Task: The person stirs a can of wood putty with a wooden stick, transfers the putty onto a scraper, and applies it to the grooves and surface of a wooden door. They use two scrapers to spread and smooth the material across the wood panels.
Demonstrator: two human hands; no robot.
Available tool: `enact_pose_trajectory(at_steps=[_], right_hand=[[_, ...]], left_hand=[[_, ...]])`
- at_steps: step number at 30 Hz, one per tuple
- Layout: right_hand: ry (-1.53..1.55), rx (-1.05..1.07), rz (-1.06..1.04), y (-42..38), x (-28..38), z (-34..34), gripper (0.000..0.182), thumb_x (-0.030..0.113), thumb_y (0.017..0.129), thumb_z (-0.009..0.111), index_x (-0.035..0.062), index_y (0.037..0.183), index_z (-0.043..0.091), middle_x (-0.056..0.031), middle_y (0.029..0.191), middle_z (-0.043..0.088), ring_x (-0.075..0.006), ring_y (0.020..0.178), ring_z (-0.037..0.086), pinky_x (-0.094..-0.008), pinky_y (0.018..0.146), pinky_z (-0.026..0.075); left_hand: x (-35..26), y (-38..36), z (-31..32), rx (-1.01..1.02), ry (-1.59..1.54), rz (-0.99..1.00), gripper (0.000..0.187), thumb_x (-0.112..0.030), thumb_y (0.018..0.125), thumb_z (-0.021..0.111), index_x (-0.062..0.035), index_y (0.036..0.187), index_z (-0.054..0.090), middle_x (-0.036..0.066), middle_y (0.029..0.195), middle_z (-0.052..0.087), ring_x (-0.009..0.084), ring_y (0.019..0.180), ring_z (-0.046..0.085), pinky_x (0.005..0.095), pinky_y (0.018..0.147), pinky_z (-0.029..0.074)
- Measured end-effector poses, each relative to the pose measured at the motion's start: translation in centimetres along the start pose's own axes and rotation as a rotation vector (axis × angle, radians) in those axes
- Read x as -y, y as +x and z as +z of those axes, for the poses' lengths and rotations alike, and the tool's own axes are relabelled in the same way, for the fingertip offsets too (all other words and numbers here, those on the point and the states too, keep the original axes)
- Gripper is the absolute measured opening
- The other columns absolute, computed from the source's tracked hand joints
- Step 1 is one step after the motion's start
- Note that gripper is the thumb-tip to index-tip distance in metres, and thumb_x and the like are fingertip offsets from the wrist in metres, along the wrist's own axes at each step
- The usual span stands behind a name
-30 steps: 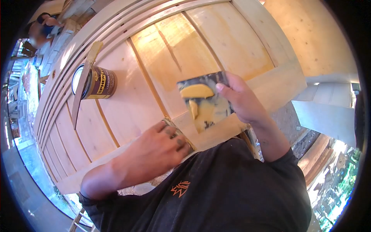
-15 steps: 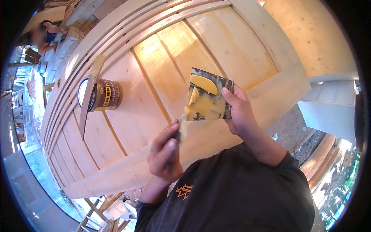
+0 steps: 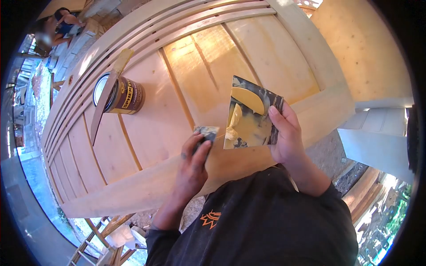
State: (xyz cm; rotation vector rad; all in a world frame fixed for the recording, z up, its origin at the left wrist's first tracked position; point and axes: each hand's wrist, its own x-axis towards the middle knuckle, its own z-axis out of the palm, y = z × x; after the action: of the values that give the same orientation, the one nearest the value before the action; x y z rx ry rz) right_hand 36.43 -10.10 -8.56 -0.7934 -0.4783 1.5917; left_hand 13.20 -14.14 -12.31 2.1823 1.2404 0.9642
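Note:
My right hand (image 3: 289, 128) grips the right edge of a square board (image 3: 253, 124) smeared with yellow putty (image 3: 246, 100), its thumb on top. My left hand (image 3: 194, 162) is closed on a small, putty-smeared scraper (image 3: 207, 132), just left of the board and apart from it. Both hands are over the near edge of a large wooden panel (image 3: 151, 111) with slats and grooves. A labelled can (image 3: 128, 96) stands on the panel at the left, with a long flat stick (image 3: 104, 104) lying across its top. Yellowish patches show on the panel's upper part.
At the upper left a person (image 3: 66, 22) sits in the background. A pale wooden board (image 3: 355, 48) and a white box-like piece (image 3: 377, 135) are at the right. Below the panel at the lower left are wooden supports (image 3: 113, 225).
The scraper in my left hand has moved away from the putty board's lower left edge and turned flatter. The putty board appears slightly lower and farther right. The view has shifted a little.

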Motion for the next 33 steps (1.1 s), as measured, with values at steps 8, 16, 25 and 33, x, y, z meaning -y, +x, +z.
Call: enact_pose_trajectory(at_steps=[8,16,25,33], right_hand=[[0.027,-0.039,0.038,-0.7,-0.3,0.2,0.029,0.009,0.099,0.040,-0.0040,0.123,0.048,-0.0137,0.117,0.060,-0.0197,0.106,0.060,-0.0338,0.093,0.048],[-0.308,-0.112,-0.271,-0.8,0.4,-1.7,0.021,0.008,0.098,0.043,-0.0027,0.114,0.051,-0.0059,0.103,0.060,-0.0095,0.090,0.055,-0.0257,0.084,0.045],[-0.597,-0.095,-0.355,-1.7,-0.3,-0.1,0.016,0.009,0.098,0.043,-0.0007,0.108,0.052,-0.0030,0.096,0.058,-0.0060,0.088,0.048,-0.0224,0.082,0.040],[-0.533,-0.224,-0.363,0.6,-0.4,-3.4,0.021,0.011,0.098,0.044,-0.0020,0.112,0.052,-0.0042,0.101,0.059,-0.0073,0.091,0.050,-0.0232,0.084,0.041]], left_hand=[[-4.4,1.4,-0.3,-0.027,-0.127,0.247,0.059,0.021,0.073,0.055,-0.0078,0.124,0.046,0.024,0.124,0.046,0.0437,0.121,0.047,0.0524,0.098,0.044],[-4.2,3.6,-5.2,0.182,0.169,0.066,0.053,0.014,0.074,0.058,-0.0078,0.122,0.058,0.016,0.122,0.055,0.0367,0.117,0.052,0.0460,0.097,0.045],[-6.2,5.4,-5.6,0.491,0.331,0.121,0.051,0.000,0.079,0.052,-0.0107,0.129,0.054,0.015,0.124,0.054,0.0373,0.119,0.048,0.0495,0.103,0.035],[-4.7,7.5,-5.4,0.635,-0.264,-0.303,0.061,0.020,0.066,0.044,-0.0011,0.122,0.057,0.019,0.118,0.059,0.0355,0.113,0.055,0.0378,0.098,0.043]])
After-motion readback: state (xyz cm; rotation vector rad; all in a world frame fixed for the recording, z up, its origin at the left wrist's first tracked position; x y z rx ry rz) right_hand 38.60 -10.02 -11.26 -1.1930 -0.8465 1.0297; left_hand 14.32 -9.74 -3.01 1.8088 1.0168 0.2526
